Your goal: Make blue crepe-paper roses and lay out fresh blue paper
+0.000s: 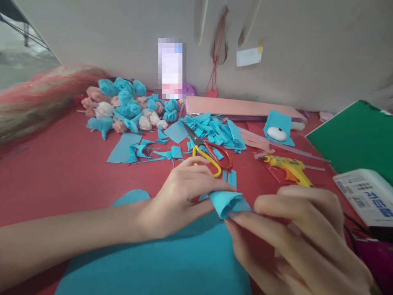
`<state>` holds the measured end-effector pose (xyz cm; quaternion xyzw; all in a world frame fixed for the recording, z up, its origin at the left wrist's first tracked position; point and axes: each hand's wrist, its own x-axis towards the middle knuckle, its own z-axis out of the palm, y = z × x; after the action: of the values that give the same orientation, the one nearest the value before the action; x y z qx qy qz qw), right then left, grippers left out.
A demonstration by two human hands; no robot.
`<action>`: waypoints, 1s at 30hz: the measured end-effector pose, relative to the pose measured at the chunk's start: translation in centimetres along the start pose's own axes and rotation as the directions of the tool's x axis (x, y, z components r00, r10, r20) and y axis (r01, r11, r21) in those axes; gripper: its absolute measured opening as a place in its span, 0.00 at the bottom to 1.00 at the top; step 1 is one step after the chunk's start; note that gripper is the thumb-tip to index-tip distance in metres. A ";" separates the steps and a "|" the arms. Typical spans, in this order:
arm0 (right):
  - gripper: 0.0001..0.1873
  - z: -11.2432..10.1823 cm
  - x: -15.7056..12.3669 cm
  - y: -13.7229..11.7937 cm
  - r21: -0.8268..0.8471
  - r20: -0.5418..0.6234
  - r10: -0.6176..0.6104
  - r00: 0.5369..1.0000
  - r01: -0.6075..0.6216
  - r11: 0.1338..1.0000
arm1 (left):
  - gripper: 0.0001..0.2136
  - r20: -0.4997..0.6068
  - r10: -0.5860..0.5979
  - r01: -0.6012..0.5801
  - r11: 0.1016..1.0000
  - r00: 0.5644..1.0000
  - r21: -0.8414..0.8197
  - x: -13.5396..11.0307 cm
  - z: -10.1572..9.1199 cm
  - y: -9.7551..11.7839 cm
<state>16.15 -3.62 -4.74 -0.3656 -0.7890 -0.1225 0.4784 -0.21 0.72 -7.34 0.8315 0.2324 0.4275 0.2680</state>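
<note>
A rolled piece of blue crepe paper is held between my two hands, its open end turned partly toward me. The fingers of my left hand grip its left side. From the right, my right hand pinches its edge between thumb and fingertips. Under both hands lies a large blue crepe paper sheet. Just beyond my left hand, scissors with one red and one yellow handle rest partly on a heap of cut blue paper strips.
Finished paper flowers in blue, pink and white are piled at back left. A yellow glue gun lies at right, near a white box and a green board. A white oval object sits on blue paper behind it.
</note>
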 end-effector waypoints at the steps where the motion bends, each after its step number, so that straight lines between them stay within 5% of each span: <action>1: 0.06 0.0 -0.1 0.0 -0.001 0.001 -0.004 1.000 0.004 1.000 | 0.06 -0.004 -0.003 0.003 1.000 1.000 0.015 0.0 0.0 0.0; 10: 0.02 0.1 -0.3 -0.9 -0.056 0.105 0.078 0.991 -0.072 0.996 | 0.02 0.033 -0.045 0.044 0.999 0.998 0.019 0.4 0.0 0.4; 16: 0.05 0.0 -0.3 0.0 -0.054 0.005 0.011 1.000 -0.011 0.999 | 0.08 0.133 -0.067 0.083 0.989 0.989 -0.124 0.8 -0.5 0.7; 23: 0.02 -1.0 0.4 0.5 -0.079 0.074 -0.044 0.996 0.050 0.996 | 0.12 0.275 -0.034 0.078 0.986 0.961 -0.150 0.9 -1.4 0.7; 30: 0.01 -1.1 0.5 0.6 -0.079 0.081 -0.096 0.992 0.102 0.992 | 0.08 0.204 -0.023 0.057 0.985 0.979 -0.163 0.9 -1.1 0.2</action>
<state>17.15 -3.62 -3.80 -0.3502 -0.8182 -0.1646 0.4253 -0.59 1.38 -6.11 0.8400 0.1841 0.3538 0.3680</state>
